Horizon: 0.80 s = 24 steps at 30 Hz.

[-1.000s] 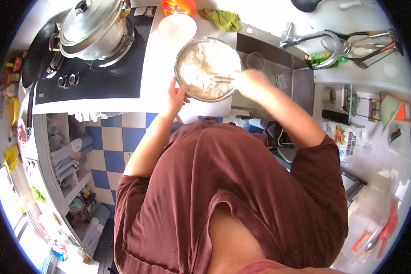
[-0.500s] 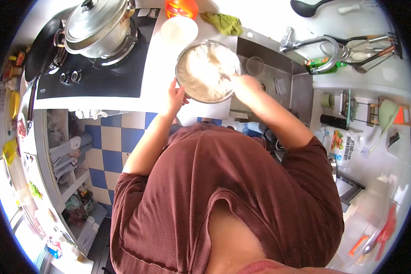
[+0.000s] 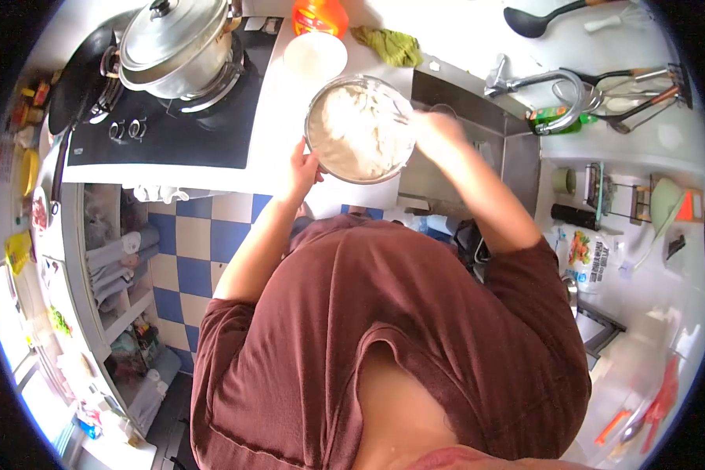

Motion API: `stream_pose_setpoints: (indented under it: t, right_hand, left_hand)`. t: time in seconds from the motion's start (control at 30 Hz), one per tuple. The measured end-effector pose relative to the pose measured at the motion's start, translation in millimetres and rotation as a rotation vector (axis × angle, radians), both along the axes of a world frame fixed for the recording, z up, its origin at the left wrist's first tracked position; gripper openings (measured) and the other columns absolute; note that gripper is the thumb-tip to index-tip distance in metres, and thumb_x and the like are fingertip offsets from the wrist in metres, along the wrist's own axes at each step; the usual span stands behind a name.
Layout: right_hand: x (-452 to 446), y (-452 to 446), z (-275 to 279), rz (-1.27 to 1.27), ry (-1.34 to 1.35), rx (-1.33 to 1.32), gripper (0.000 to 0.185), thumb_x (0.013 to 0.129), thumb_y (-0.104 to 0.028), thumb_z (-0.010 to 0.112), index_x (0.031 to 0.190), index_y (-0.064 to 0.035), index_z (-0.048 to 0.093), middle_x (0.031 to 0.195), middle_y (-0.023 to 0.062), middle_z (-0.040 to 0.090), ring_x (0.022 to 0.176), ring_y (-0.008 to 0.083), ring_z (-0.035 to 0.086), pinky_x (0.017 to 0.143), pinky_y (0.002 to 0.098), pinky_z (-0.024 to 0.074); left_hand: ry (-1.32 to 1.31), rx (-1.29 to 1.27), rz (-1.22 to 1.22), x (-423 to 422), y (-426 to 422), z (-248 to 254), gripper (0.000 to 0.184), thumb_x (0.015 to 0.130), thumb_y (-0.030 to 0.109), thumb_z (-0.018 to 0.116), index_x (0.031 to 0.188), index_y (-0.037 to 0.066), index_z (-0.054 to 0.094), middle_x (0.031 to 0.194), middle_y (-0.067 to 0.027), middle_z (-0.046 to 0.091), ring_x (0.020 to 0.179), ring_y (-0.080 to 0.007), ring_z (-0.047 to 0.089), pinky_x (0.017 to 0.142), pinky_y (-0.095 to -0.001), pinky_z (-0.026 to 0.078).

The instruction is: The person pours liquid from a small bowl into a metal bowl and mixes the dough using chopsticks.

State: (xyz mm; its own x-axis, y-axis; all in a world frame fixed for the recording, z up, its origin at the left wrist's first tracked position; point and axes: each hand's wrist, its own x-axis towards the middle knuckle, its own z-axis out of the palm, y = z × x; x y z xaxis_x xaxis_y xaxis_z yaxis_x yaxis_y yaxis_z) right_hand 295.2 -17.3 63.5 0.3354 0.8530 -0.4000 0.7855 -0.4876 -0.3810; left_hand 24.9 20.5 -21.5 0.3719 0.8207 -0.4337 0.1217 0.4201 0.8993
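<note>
A round metal bowl [image 3: 315, 162] sits at the counter's front edge, with a pale, lumpy, dough-like mix [image 3: 356, 129] inside. My left hand [image 3: 300, 171] grips the bowl's near left side, thumb up by the rim. Over the bowl's right rim, my right hand [image 3: 439, 133] is closed and smeared by motion. It seems to hold a thin utensil that reaches into the mix; the kind is too blurred to tell. Just behind the bowl stands a white bowl [image 3: 315, 55].
At left, a lidded steel pot [image 3: 172, 51] stands on the black gas hob [image 3: 172, 141]. A steel sink [image 3: 517, 160] with a curved tap [image 3: 576, 86] lies to the right. An orange-red bottle [image 3: 319, 17] and a green cloth [image 3: 389, 47] are at the back.
My right hand has moved slightly right and up at the rim. The mix looks more clumped and spread differently. My left hand keeps its grip on the bowl; the whole view has shifted slightly.
</note>
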Motion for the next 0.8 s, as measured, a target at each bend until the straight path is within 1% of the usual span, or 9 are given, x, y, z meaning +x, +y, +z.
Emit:
stream_pose_setpoints:
  t: [0.07,0.13,0.23,0.33,0.47,0.5,0.57,0.73,0.8]
  right_hand:
    - [-25.7,-16.3,-7.2,0.022,0.209,0.058,0.027,0.08,-0.028,0.047,0.087,-0.0069,0.062,0.085,0.0159,0.062,0.079,0.0299,0.06,0.07,0.0367,0.0469]
    - [-31.9,-5.7,51.7,0.442,-0.127,-0.13,0.025,0.078,-0.028,0.049,0.087,-0.0086,0.063,0.086,0.0151,0.063,0.078,0.0296,0.06,0.071,0.0356,0.047]
    - [2.7,8.5,46.9,0.279,-0.164,-0.077,0.023,0.076,-0.027,0.052,0.086,-0.0092,0.063,0.087,0.0134,0.063,0.078,0.0273,0.061,0.071,0.0337,0.0468]
    - [-26.2,-19.1,-12.0,-0.019,0.276,0.113,0.021,0.078,-0.023,0.05,0.086,-0.008,0.063,0.086,0.0111,0.064,0.078,0.024,0.062,0.07,0.0331,0.047]
    - [-10.1,7.8,60.0,0.395,-0.073,-0.128,0.025,0.079,-0.027,0.051,0.089,-0.0076,0.063,0.086,0.0146,0.063,0.079,0.0209,0.061,0.07,0.0302,0.0472]
    - [-16.0,13.8,79.3,0.321,-0.138,-0.136,0.026,0.078,-0.028,0.052,0.088,-0.0071,0.064,0.084,0.0144,0.063,0.077,0.02,0.061,0.068,0.03,0.0474]
    - [-15.5,-1.7,14.6,0.276,-0.115,-0.112,0.024,0.08,-0.024,0.048,0.089,-0.0077,0.063,0.082,0.0164,0.062,0.076,0.0273,0.06,0.068,0.0347,0.0467]
    - [-10.5,6.6,61.4,0.463,-0.151,-0.119,0.024,0.082,-0.024,0.046,0.091,-0.0082,0.062,0.085,0.0169,0.062,0.08,0.0293,0.06,0.071,0.0354,0.0451]
    - [2.1,9.1,39.6,0.309,-0.193,-0.093,0.034,0.084,-0.036,0.046,0.092,-0.0075,0.062,0.089,0.0156,0.062,0.086,0.0261,0.06,0.076,0.0352,0.0439]
  left_hand:
    - [0.003,0.003,-0.008,-0.5,1.1,1.2,0.055,0.088,0.013,0.043,0.135,0.0,0.017,0.061,-0.0055,0.057,0.044,-0.0075,0.047,0.04,-0.0196,0.038]
    - [0.018,-0.012,-0.02,-0.8,-0.1,6.2,0.055,0.088,0.014,0.043,0.135,0.001,0.017,0.061,-0.0053,0.057,0.045,-0.0073,0.047,0.04,-0.0196,0.038]
    - [-0.026,-0.012,-0.01,-1.0,-0.3,1.5,0.055,0.088,0.014,0.043,0.135,0.002,0.018,0.062,-0.0056,0.057,0.045,-0.0075,0.047,0.041,-0.0201,0.038]
    - [0.017,-0.043,0.001,0.5,-0.1,1.9,0.054,0.088,0.014,0.043,0.135,0.003,0.019,0.062,-0.0056,0.058,0.046,-0.0076,0.047,0.041,-0.0203,0.038]
    - [0.016,-0.046,0.003,0.8,-3.5,4.8,0.053,0.088,0.014,0.043,0.135,0.004,0.02,0.062,-0.0058,0.058,0.045,-0.0079,0.048,0.041,-0.0205,0.039]
    - [0.011,-0.053,0.007,1.1,-1.2,5.7,0.053,0.088,0.014,0.043,0.135,0.005,0.021,0.062,-0.0059,0.058,0.045,-0.008,0.048,0.041,-0.0207,0.039]
    - [0.009,-0.038,-0.006,0.8,0.4,-2.6,0.053,0.088,0.014,0.044,0.136,0.007,0.022,0.063,-0.0058,0.058,0.046,-0.0084,0.049,0.041,-0.0209,0.04]
    - [-0.011,-0.077,-0.002,-2.5,-3.6,-4.6,0.053,0.088,0.015,0.044,0.136,0.009,0.023,0.064,-0.0056,0.059,0.047,-0.0086,0.05,0.042,-0.0209,0.041]
    - [-0.016,-0.074,-0.01,-1.8,3.0,-6.4,0.054,0.088,0.016,0.044,0.136,0.01,0.021,0.065,-0.0061,0.059,0.049,-0.0091,0.052,0.044,-0.0215,0.042]
